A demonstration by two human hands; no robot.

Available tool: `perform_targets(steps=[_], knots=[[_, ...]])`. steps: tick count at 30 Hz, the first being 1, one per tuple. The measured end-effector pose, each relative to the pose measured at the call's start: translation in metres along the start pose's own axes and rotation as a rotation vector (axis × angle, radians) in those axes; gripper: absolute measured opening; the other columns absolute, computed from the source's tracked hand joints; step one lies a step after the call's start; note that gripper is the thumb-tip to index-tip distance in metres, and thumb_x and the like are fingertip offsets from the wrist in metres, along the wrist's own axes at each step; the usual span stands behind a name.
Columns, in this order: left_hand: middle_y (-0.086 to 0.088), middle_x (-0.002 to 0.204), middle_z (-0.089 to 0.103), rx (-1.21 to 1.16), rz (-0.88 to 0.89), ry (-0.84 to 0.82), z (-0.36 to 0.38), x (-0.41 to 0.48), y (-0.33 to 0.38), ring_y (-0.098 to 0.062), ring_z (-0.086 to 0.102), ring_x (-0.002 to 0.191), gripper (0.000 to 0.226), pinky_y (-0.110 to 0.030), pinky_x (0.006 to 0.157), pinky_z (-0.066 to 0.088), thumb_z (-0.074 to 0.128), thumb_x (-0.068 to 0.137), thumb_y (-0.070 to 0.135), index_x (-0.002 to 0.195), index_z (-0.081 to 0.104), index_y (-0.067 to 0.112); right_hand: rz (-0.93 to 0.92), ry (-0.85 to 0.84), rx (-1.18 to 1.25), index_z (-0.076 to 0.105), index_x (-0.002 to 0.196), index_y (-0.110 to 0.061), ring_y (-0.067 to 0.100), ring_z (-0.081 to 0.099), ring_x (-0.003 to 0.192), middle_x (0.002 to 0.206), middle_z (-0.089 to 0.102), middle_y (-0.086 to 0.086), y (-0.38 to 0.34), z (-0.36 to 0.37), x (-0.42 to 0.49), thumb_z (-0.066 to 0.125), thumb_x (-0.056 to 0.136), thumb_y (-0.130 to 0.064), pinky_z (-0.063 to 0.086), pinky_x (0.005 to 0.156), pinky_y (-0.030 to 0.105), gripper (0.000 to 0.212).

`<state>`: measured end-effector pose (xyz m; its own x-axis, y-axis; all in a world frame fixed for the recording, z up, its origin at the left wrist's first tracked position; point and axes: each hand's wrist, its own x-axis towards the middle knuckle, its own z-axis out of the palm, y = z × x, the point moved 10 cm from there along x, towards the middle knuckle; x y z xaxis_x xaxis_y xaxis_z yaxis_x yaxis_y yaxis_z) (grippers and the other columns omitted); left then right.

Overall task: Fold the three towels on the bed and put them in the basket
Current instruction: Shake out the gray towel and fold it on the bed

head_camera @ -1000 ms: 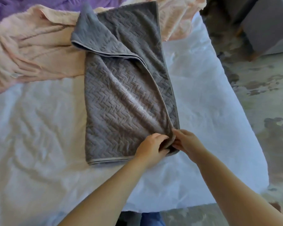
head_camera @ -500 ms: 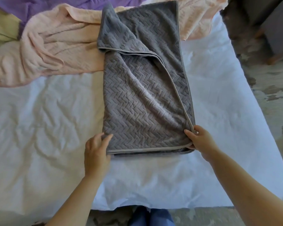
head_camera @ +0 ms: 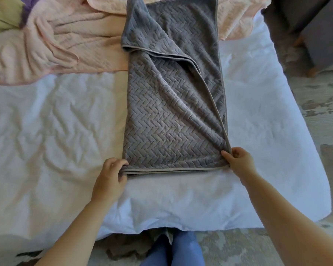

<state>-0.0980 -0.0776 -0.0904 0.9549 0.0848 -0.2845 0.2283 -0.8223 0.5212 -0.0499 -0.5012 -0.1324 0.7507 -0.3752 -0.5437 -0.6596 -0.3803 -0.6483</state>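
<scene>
Towel (head_camera: 173, 104) lies lengthwise away; left hand (head_camera: 110, 175) and right hand (head_camera: 238, 162) pinch near corners.

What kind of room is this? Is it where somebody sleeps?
Probably a bedroom. A bed with a wrinkled white sheet fills the view, with a grey zigzag-textured towel and a crumpled peach towel lying on it.

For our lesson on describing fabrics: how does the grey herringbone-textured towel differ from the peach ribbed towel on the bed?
The grey herringbone-textured towel lies folded lengthwise in a neat strip; the peach ribbed towel lies crumpled and unfolded. The left hand and right hand pinch the grey towel's near corners; nothing touches the peach one. The grey partly overlaps the peach. Both rest on the white bed sheet.
</scene>
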Motion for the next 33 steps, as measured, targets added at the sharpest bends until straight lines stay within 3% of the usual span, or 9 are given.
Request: perform_targets(steps=[3,6,11,18,21,25,28,30,33], knots=[[-0.002,0.125,0.048,0.033,-0.031,-0.063,-0.01,0.006,0.0,-0.024,0.052,0.113,0.039,-0.037,0.096,0.042,0.062,0.068,0.032,0.105,0.067,0.022,-0.024,-0.024,-0.115,0.058,0.104,-0.012,0.025,0.062,0.086,0.1,0.064,0.007,-0.018,-0.007,0.001,0.073,0.08,-0.031,0.055,0.079,0.044,0.034],[-0.004,0.131,0.049,0.033,-0.009,0.015,-0.03,0.027,0.019,-0.026,0.047,0.12,0.056,-0.04,0.1,0.038,0.044,0.068,0.053,0.108,0.067,0.021,-0.153,0.049,-0.224,0.05,0.121,-0.016,0.024,0.058,0.097,0.119,0.053,0.006,-0.053,-0.016,0.007,0.073,0.079,-0.037,0.051,0.087,0.044,0.052],[-0.004,0.154,0.029,0.197,0.118,0.038,-0.028,0.091,0.064,-0.029,0.032,0.137,0.052,-0.046,0.107,0.033,0.054,0.09,0.045,0.137,0.049,0.023,-0.334,0.037,-0.269,0.047,0.128,-0.017,0.023,0.052,0.113,0.128,0.048,0.006,-0.114,0.007,0.032,0.067,0.084,-0.036,0.046,0.094,0.037,0.052],[0.004,0.161,-0.002,0.298,0.075,-0.004,-0.007,0.178,0.09,-0.02,0.005,0.147,0.062,-0.042,0.118,0.012,0.033,0.095,0.054,0.151,0.017,0.031,-0.42,0.004,-0.24,0.045,0.13,-0.014,0.022,0.055,0.11,0.124,0.056,0.005,-0.183,0.04,0.103,0.065,0.086,-0.036,0.043,0.086,0.031,0.053],[0.003,0.161,0.005,0.293,0.044,-0.001,-0.006,0.203,0.095,-0.021,0.008,0.146,0.057,-0.043,0.117,0.012,0.036,0.096,0.05,0.148,0.025,0.031,-0.445,-0.009,-0.207,0.043,0.131,-0.014,0.021,0.056,0.109,0.123,0.057,0.003,-0.214,0.05,0.132,0.065,0.085,-0.039,0.047,0.089,0.034,0.056],[-0.007,0.147,0.041,0.201,0.043,0.141,-0.03,0.229,0.111,-0.032,0.038,0.132,0.042,-0.047,0.106,0.032,0.056,0.092,0.035,0.13,0.054,0.019,-0.47,-0.05,-0.168,0.044,0.13,-0.019,0.016,0.057,0.106,0.122,0.057,0.0,-0.256,0.069,0.163,0.067,0.084,-0.041,0.047,0.085,0.03,0.057],[-0.01,0.137,0.049,0.171,0.025,0.195,-0.047,0.26,0.117,-0.035,0.046,0.123,0.041,-0.048,0.098,0.038,0.063,0.089,0.028,0.125,0.058,0.011,-0.56,-0.055,-0.262,0.044,0.131,-0.019,0.019,0.054,0.112,0.127,0.053,0.001,-0.291,0.083,0.178,0.067,0.084,-0.038,0.048,0.09,0.035,0.056],[-0.01,0.139,0.047,0.151,-0.003,0.204,-0.056,0.283,0.117,-0.035,0.043,0.124,0.042,-0.047,0.1,0.036,0.063,0.088,0.027,0.127,0.056,0.011,-0.65,-0.06,-0.327,0.047,0.128,-0.02,0.02,0.053,0.111,0.126,0.053,0.002,-0.316,0.095,0.181,0.064,0.086,-0.032,0.049,0.089,0.037,0.047],[-0.009,0.142,0.043,0.138,-0.03,0.219,-0.072,0.319,0.119,-0.033,0.04,0.127,0.044,-0.046,0.102,0.034,0.062,0.089,0.028,0.13,0.054,0.013,-0.663,-0.045,-0.289,0.056,0.106,-0.021,0.021,0.055,0.092,0.098,0.057,-0.002,-0.342,0.102,0.198,0.056,0.09,-0.025,0.043,0.073,0.031,0.016]])
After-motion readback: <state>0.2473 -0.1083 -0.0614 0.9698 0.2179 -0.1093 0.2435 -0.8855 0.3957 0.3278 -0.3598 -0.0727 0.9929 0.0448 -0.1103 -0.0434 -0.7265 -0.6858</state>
